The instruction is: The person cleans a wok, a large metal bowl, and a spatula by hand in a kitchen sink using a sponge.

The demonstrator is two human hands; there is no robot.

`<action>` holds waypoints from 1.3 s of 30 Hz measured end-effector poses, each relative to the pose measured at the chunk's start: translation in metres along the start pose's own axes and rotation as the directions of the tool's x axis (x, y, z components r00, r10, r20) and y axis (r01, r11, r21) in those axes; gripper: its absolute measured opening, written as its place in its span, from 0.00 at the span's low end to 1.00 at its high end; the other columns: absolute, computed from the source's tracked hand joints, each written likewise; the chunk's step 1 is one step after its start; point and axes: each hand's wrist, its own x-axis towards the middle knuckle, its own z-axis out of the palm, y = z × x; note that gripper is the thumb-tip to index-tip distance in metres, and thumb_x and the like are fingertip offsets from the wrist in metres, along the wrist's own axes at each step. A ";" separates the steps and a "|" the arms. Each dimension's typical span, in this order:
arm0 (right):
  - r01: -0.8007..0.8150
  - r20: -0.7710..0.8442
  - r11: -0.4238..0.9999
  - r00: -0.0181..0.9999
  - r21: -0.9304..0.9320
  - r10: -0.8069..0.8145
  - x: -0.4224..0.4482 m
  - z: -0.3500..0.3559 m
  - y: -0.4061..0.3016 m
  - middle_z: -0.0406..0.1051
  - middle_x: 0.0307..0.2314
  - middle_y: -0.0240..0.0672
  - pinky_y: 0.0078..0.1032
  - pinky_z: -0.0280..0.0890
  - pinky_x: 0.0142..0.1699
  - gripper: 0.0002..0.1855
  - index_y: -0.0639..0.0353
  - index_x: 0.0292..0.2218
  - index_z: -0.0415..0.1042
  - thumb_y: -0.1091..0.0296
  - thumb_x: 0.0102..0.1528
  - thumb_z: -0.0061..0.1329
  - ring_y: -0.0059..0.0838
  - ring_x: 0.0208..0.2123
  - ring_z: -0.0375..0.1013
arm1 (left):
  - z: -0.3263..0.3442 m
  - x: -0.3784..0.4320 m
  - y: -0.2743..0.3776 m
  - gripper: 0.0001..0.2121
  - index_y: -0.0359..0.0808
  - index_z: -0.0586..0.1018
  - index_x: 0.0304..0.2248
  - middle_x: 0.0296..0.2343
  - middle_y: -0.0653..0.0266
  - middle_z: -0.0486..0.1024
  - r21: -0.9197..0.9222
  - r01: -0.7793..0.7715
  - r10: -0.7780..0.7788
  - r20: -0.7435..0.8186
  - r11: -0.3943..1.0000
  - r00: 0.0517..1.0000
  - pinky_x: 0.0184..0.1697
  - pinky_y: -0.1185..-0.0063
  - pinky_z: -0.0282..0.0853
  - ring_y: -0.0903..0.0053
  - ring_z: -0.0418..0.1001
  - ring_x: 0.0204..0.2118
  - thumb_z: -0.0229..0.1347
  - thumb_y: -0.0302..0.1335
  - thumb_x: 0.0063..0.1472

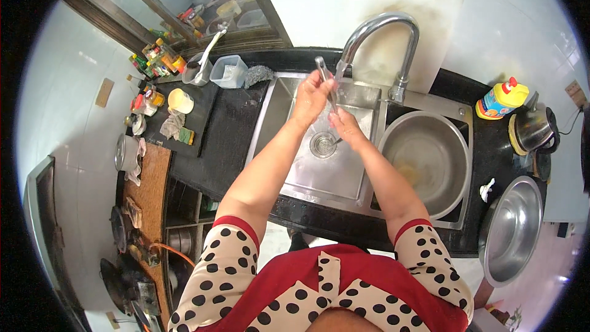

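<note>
Over the left basin of a stainless steel sink [299, 175], a slim metal utensil [321, 65] slants between my hands. My left hand [311, 97] grips it near the upper end. Lower down and to the right, my right hand [346, 127] closes around its lower part, so what kind of utensil it is cannot be told. Water runs from the chrome gooseneck faucet [380, 20] close beside the upper hand. Below the hands lies the round drain strainer [322, 145], wet like the basin floor around it.
A large metal basin [428, 184] sits over the sink's right side. Another metal bowl [511, 233] leans at the counter's right edge, near a kettle [534, 129] and a yellow detergent jug [501, 99]. Leftward are a plastic container [228, 72], a sponge [186, 136] and several bottles [159, 57].
</note>
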 end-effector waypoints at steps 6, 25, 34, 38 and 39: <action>0.075 -0.098 0.661 0.970 -0.747 -0.221 -0.007 0.005 0.015 0.71 0.33 0.39 0.37 0.63 0.43 0.11 0.57 0.33 0.70 0.60 0.52 0.47 0.40 0.39 0.67 | -0.008 0.004 0.023 0.03 0.37 0.72 0.34 0.28 0.69 0.74 0.062 -0.033 0.034 -0.008 0.998 0.999 0.33 0.82 0.66 0.84 0.69 0.30 0.48 0.25 0.60; -0.087 -0.523 0.842 0.816 -0.533 -0.247 -0.004 -0.111 -0.013 0.70 0.18 0.48 0.39 0.61 0.31 0.18 0.62 0.20 0.71 0.58 0.55 0.42 0.50 0.24 0.68 | -0.033 -0.031 0.039 0.04 0.35 0.72 0.33 0.23 0.70 0.71 0.219 0.038 -0.031 -0.037 0.975 0.999 0.29 0.83 0.65 0.86 0.67 0.25 0.50 0.25 0.59; -0.104 -0.407 0.965 0.892 0.239 0.197 0.001 -0.080 0.005 0.67 0.20 0.30 0.25 0.66 0.24 0.12 0.61 0.34 0.69 0.61 0.58 0.40 0.23 0.19 0.66 | -0.026 -0.068 0.014 0.06 0.32 0.72 0.33 0.25 0.58 0.68 0.475 -0.112 0.085 0.079 0.873 0.993 0.33 0.77 0.64 0.72 0.68 0.28 0.53 0.22 0.53; -0.589 0.388 0.585 0.808 0.557 0.444 -0.073 -0.003 -0.041 0.69 0.30 0.38 0.33 0.70 0.31 0.18 0.60 0.40 0.64 0.53 0.59 0.38 0.30 0.29 0.71 | -0.025 -0.110 0.010 0.12 0.34 0.73 0.35 0.27 0.60 0.70 0.576 -0.231 0.192 0.128 0.784 0.973 0.35 0.76 0.67 0.67 0.69 0.29 0.56 0.20 0.48; -0.598 0.452 0.504 0.801 0.624 0.391 -0.087 0.015 -0.039 0.68 0.34 0.37 0.38 0.69 0.37 0.17 0.58 0.42 0.63 0.55 0.58 0.39 0.30 0.33 0.71 | -0.023 -0.123 0.002 0.14 0.35 0.73 0.35 0.29 0.59 0.70 0.447 -0.159 0.117 0.122 0.880 0.986 0.36 0.74 0.67 0.63 0.70 0.31 0.57 0.20 0.46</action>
